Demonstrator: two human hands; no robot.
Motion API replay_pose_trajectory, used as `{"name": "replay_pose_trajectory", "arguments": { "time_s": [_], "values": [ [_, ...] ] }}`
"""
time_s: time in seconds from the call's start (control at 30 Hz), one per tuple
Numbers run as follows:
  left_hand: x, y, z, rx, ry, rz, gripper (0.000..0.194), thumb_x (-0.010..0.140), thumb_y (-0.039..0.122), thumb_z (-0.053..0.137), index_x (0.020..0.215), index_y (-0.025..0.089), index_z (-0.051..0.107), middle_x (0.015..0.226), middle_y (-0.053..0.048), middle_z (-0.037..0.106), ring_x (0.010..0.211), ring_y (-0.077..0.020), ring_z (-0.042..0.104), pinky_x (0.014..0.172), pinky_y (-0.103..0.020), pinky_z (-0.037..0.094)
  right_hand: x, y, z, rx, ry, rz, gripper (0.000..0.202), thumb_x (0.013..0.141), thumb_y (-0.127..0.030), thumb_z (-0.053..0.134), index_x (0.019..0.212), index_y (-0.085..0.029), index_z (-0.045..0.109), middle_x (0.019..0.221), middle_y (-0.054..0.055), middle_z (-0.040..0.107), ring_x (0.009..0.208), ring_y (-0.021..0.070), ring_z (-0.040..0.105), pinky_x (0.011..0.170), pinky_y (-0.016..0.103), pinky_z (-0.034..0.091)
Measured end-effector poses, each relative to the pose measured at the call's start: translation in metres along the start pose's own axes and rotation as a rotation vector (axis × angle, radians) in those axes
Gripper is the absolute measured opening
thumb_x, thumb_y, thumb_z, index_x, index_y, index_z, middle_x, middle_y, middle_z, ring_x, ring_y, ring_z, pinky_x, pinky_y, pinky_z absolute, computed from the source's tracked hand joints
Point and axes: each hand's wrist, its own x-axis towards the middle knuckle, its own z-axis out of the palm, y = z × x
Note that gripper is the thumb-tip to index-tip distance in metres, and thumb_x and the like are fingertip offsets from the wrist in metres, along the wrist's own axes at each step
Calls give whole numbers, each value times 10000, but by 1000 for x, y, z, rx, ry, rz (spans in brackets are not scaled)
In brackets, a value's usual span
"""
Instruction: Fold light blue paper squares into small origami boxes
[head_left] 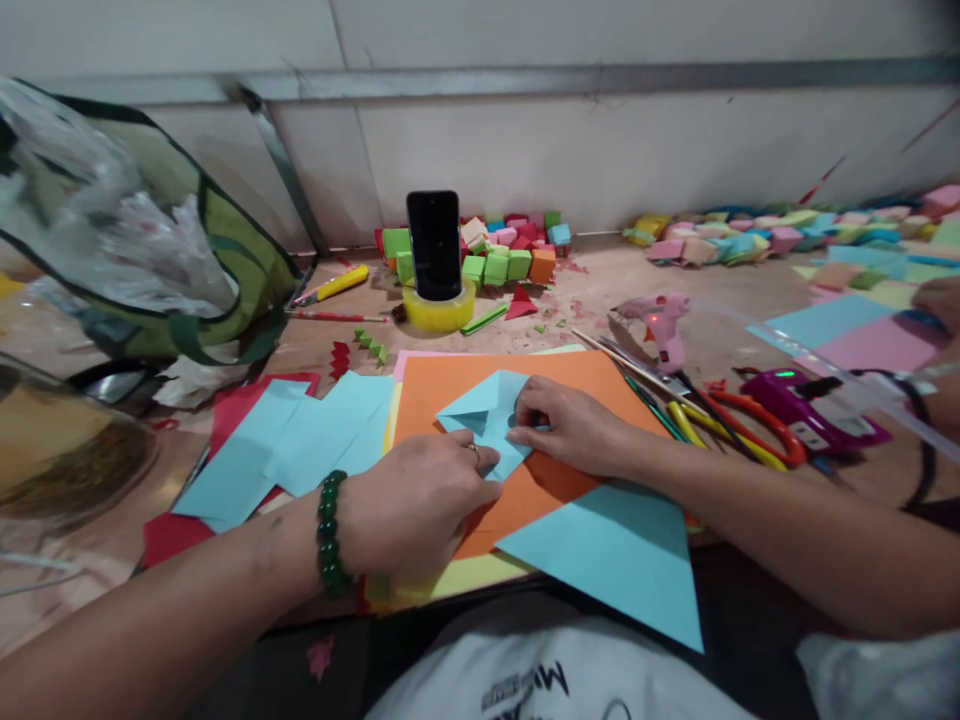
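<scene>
A light blue sheet of paper [491, 415], partly folded with a raised pointed flap on its left, lies on a stack of coloured paper topped by an orange sheet [427, 385]. My left hand [420, 500], wearing a green bead bracelet [330, 535], presses the near left part of the folded paper with curled fingers. On the paper's right side, my right hand [566, 425] pinches its edge between thumb and bent fingers. Both hands cover part of the folds. Another blue sheet [622, 560] lies below my right forearm, overhanging the table's front edge.
Blue paper pieces [300, 440] lie at left. Behind the stack, a phone [435, 245] stands in a yellow tape roll [439, 308] before folded paper cubes [495, 265]. A pink glue gun [660, 325], scissors [757, 430] and another person's hand [937, 300] are at right.
</scene>
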Motion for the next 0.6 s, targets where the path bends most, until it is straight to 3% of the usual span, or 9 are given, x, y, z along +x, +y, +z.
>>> {"name": "replay_pose_trajectory", "arguments": {
  "time_s": [0.1,0.23,0.43,0.6],
  "values": [
    [0,1,0,-7,-8,-15,124,790,140,502,799,199,610,920,-57,609,826,-217,519,713,-352,423,-4,-4,-1,2,-1,-13,225,794,-393,623,868,-187,573,925,45,550,730,149,531,638,267,398],
    [0,2,-1,-7,-11,-16,119,783,147,505,807,191,612,927,-66,610,816,-221,516,705,-359,428,-11,-9,-4,-42,-10,-12,480,681,-492,690,1028,-207,521,1032,70,549,872,221,553,727,322,441],
    [0,2,0,-14,-16,-12,153,795,129,479,803,190,618,927,-70,614,845,-220,524,739,-358,438,-14,7,-16,-53,-66,48,337,767,-381,605,1027,-191,504,1052,88,558,886,220,556,768,338,443],
    [-2,2,2,-8,21,-13,140,782,134,478,773,178,611,955,-82,583,820,-205,529,702,-333,442,-11,22,-28,-56,-98,107,176,785,-193,506,958,-185,534,957,68,601,816,188,568,711,290,428]
  ]
}}
